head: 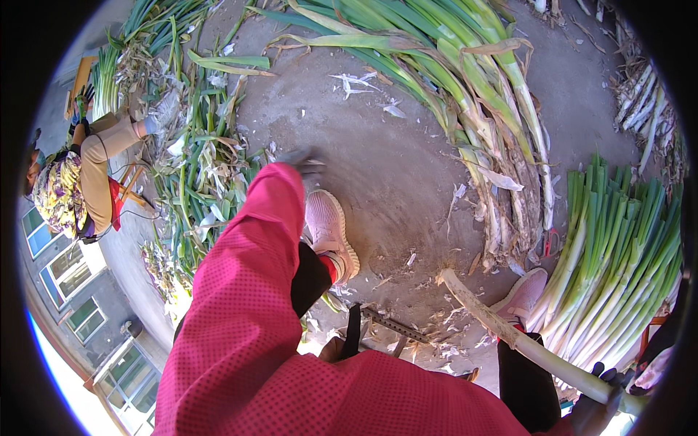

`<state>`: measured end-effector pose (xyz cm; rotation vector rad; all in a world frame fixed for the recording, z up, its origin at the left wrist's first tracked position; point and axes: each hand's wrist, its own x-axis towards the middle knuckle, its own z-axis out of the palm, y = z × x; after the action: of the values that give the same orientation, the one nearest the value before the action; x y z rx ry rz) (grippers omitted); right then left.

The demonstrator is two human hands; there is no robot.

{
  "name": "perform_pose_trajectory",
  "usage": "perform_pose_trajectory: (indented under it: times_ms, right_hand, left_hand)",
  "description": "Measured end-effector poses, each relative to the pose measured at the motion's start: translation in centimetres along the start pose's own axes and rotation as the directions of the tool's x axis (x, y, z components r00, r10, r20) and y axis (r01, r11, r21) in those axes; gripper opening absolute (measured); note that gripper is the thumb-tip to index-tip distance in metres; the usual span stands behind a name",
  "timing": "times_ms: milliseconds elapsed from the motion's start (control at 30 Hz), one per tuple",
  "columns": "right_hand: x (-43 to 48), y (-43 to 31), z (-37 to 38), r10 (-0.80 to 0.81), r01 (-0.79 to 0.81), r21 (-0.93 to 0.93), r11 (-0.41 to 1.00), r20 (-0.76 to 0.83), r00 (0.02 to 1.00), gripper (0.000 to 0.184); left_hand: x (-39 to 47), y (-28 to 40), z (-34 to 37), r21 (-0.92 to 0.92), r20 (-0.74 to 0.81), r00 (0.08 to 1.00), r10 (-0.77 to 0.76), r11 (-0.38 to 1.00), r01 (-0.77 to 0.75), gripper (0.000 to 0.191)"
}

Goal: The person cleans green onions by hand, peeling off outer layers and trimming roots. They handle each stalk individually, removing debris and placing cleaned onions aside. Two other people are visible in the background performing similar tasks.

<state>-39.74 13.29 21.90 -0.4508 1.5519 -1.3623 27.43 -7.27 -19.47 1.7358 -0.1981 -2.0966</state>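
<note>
My left hand (304, 162), in a grey glove and blurred, is held over the concrete floor just beyond my left pink shoe (327, 226); nothing shows in it, and its fingers look spread. At the lower right, my right hand (597, 406), in a dark glove, grips a long green onion stalk (523, 343) near its greener part. The stalk's root end points up and left, above the floor. Untrimmed green onions (491, 125) with dry brown leaves lie in a pile at the top right. A stack of cleaned green onions (605, 261) lies beside my right shoe (523, 297).
Red-handled scissors (551, 242) lie by the untrimmed pile. Stripped leaves (202, 163) form a long heap at the left. Beyond it another person (92, 174) sits near a bundle of onions (107, 82). Part of a metal stool frame (395, 325) shows between my legs. Peelings litter the floor.
</note>
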Motion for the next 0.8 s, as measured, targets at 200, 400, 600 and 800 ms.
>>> perform_pose_trajectory:
  times_ms: [200, 400, 600, 800]
  right_hand:
    - [-0.2, -0.1, -0.2, 0.016, -0.016, 0.004, 1.0, -0.047, 0.999, 0.032]
    - [-0.1, 0.0, 1.7, 0.006, -0.006, 0.023, 1.0, 0.011, 1.0, 0.031]
    - [0.4, -0.1, 3.1, 0.055, -0.057, 0.104, 0.993, 0.025, 0.998, 0.026]
    - [-0.4, 1.3, 0.5, -0.139, -0.032, -0.596, 0.802, -0.24, 0.961, 0.021]
  left_hand:
    - [-9.2, 4.6, -12.4, 0.317, -0.902, 0.351, 0.25, 0.937, 0.148, 0.044]
    - [-0.8, 7.3, 8.5, 0.993, -0.116, 0.414, 0.903, 0.104, 0.052, 0.049]
    - [2.9, 1.3, 25.1, 0.663, 0.747, 0.337, 0.573, -0.607, -0.437, 0.051]
    - [4.7, 8.3, 13.5, 0.981, 0.156, 0.318, 0.935, -0.185, 0.063, 0.052]
